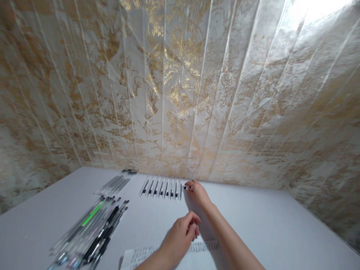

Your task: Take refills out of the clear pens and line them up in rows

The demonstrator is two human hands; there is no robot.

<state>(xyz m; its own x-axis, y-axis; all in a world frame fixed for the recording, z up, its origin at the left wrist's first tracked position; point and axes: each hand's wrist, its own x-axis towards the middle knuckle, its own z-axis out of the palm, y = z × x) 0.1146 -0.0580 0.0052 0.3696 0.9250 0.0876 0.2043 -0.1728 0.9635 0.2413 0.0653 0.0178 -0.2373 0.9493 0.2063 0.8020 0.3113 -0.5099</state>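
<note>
At the right end of a row of slim pen parts, my right hand point(197, 192) is closed in a pinch. A small black pen cap point(185, 187) shows at its fingertips. The row has clear tubes point(153, 187), thin dark sticks like pen refills point(180, 192) and small black caps point(171, 194), laid side by side. My left hand point(184, 231) is nearer to me, above a sheet of paper point(206, 246) with dark writing. Its fingers are curled in, and I see nothing in them.
On the left lies a bundle of pens and clear tubes point(92, 228), with a bright green strip point(92, 214) among them. Behind it are more thin tubes point(115, 184) and small black pieces point(129, 171). A shiny gold-patterned sheet point(180, 93) rises behind the white table point(253, 213).
</note>
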